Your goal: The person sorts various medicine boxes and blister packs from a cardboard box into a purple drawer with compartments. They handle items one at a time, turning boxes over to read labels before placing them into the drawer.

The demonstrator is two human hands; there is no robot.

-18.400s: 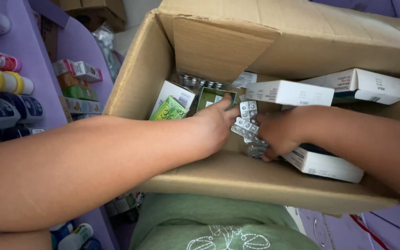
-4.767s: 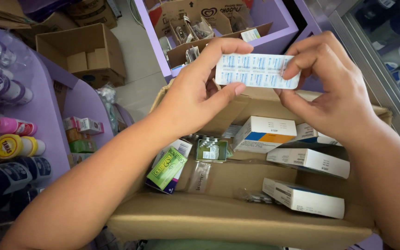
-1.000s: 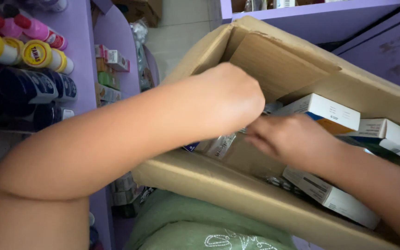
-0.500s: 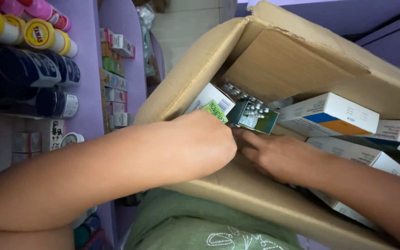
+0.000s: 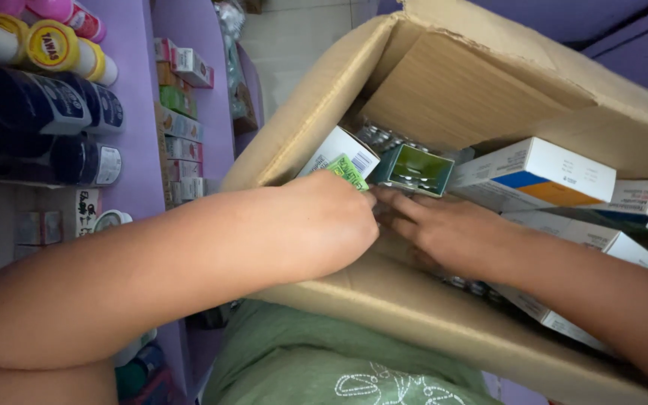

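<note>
Head cam: both hands, left (image 5: 324,225) & right (image 5: 451,232), in cardboard box (image 5: 429,97) by green packet (image 5: 348,171); grip unclear.

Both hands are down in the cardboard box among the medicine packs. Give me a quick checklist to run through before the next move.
1. Both hands inside the cardboard box: ok; left hand and right hand meet at its bottom.
2. Grip on anything: cannot tell; fingertips are hidden.
3. Green carton clear of the left hand: not ok; it touches the knuckles.
4. Open dark green box undisturbed: ok; beyond the right fingers.
5. White box with blue and orange stripe stable: ok; lying flat.
</note>
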